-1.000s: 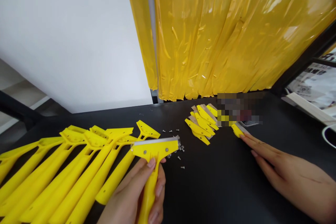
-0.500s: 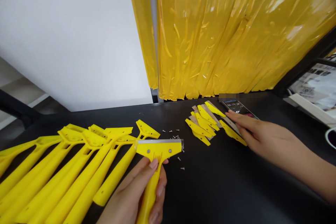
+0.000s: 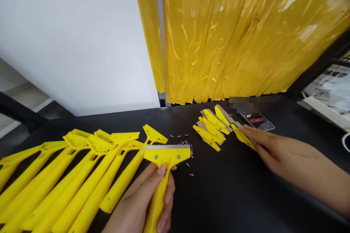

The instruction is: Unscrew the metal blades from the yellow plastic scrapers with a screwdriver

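My left hand [image 3: 144,196] is wrapped around the handle of a yellow scraper [image 3: 166,154] held upright. Its wide head carries a silver blade along the top edge and two screws. To the right, my right hand [image 3: 284,153] has straight fingers at the right-hand yellow clamping plate [image 3: 242,136], touching or just over it; its palm side is hidden. Beside that plate lies a pile of yellow clamping plates [image 3: 212,123] with greyish metal strips. Small screws [image 3: 183,142] are scattered behind and right of the scraper head.
Several yellow scraper handles [image 3: 79,174] lie side by side on the black table [image 3: 218,196] at left. A phone [image 3: 257,120] lies behind my right hand. Yellow plastic sheeting [image 3: 232,36] and a white panel [image 3: 76,36] stand behind. Printed packaging [image 3: 324,87] is at far right.
My right hand has shifted slightly right and down, and its fingers now cover more of the metal strip beside the right-hand plate. More of the phone shows. My left hand keeps its grip.
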Tool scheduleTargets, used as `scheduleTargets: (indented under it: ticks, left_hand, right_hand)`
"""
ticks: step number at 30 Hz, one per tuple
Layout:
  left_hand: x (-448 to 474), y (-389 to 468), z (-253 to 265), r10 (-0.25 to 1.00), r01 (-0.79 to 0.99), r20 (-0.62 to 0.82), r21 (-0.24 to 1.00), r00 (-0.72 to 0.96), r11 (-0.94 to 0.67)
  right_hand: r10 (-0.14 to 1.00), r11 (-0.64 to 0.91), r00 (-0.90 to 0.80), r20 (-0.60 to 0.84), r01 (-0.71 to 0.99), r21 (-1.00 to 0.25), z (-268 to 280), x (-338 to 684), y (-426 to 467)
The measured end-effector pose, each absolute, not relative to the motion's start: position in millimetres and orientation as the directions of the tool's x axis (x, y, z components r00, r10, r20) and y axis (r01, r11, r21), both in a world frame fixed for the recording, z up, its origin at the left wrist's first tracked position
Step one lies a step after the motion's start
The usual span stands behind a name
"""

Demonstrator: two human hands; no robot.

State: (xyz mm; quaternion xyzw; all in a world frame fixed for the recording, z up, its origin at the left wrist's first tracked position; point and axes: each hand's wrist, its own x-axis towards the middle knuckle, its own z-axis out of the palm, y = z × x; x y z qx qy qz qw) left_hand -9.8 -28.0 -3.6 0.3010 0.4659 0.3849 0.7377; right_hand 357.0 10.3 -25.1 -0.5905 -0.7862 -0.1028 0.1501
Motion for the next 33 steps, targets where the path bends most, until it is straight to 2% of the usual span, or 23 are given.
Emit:
scheduleTargets:
  ticks: [3, 5, 7, 10, 12, 17, 23, 33]
  left_hand:
    - [-11, -27, -6, 0.84, -0.293, -0.472, 0.791, 0.269, 0.538]
    - [-11, -27, -6, 0.832, -0.292, -0.482, 0.782, 0.275, 0.55]
    - [-11, -28, -6, 0.831, -0.29, -0.483, 0.783, 0.275, 0.551]
    - [-10, -29, -3, 0.846, -0.289, -0.471, 0.798, 0.249, 0.529]
    - [-8, -28, -2, 0.851, -0.288, -0.464, 0.803, 0.245, 0.521]
    - [-7, -26, 0, 0.849, -0.284, -0.474, 0.802, 0.233, 0.525]
    - [-6, -28, 3, 0.854, -0.265, -0.46, 0.816, 0.243, 0.514]
    - [-5, -28, 6, 0.84, -0.272, -0.48, 0.798, 0.252, 0.538]
  right_hand:
    - [0.881, 0.298, -0.315, 0.353, 0.949, 0.103, -32, 367, -14]
    - [0.88, 0.272, -0.304, 0.365, 0.952, 0.138, -34, 367, -22]
    - [0.916, 0.201, -0.216, 0.337, 0.976, 0.079, -31, 363, -22]
    - [0.978, -0.017, 0.025, 0.205, 0.999, -0.037, -21, 355, -12]
    - [0.982, -0.12, 0.128, 0.141, 0.991, -0.064, -17, 353, -2]
    - [0.985, -0.174, 0.17, -0.038, 0.97, -0.167, -19, 370, 27]
    - [0.98, -0.144, 0.096, -0.173, 0.946, -0.292, -17, 383, 41]
    - [0.984, 0.023, -0.079, -0.158, 0.944, -0.328, -3, 375, 37]
